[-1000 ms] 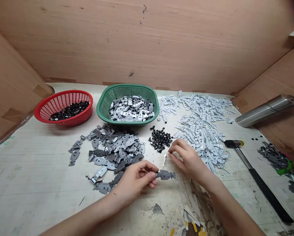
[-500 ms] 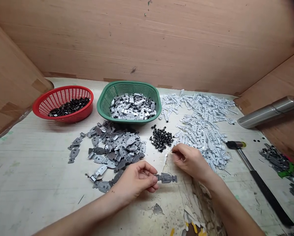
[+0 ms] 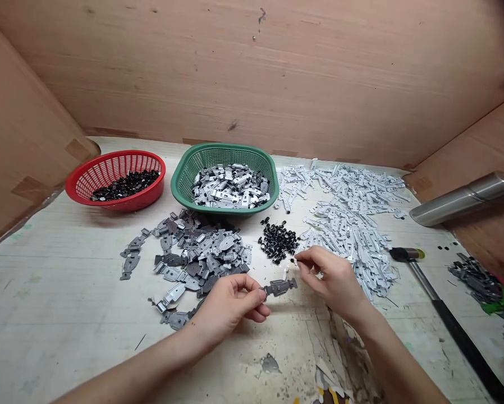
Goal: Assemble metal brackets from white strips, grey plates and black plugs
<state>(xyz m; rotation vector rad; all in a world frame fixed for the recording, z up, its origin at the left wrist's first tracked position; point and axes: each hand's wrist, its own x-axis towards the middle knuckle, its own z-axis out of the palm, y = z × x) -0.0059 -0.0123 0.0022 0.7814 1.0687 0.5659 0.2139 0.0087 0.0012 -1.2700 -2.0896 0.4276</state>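
Observation:
My left hand (image 3: 239, 303) is closed, pinching one end of a flat grey metal piece (image 3: 279, 288) that sticks out to the right. My right hand (image 3: 330, 278) is closed too, with thumb and forefinger around a small black part (image 3: 293, 260). That part is just beyond the metal piece, apart from it. Beyond my right fingertips is a small pile of shiny black parts (image 3: 278, 241). A heap of similar grey metal pieces (image 3: 218, 252) lies behind and to the left of my left hand. White slim metal pieces (image 3: 348, 235) are spread behind my right hand.
A green basket (image 3: 178, 185) holds mixed white and grey pieces; a red basket (image 3: 146, 196) holds black parts. On the right lie a hammer (image 3: 449, 314), a metal cylinder (image 3: 458, 202) and dark scraps (image 3: 479, 280). Cardboard walls (image 3: 252, 84) enclose the worktop.
The grey metal piece in my left hand has risen and tilted upward at its right end. My right hand remains near the black pile, and the black part at its fingertips now shows more clearly.

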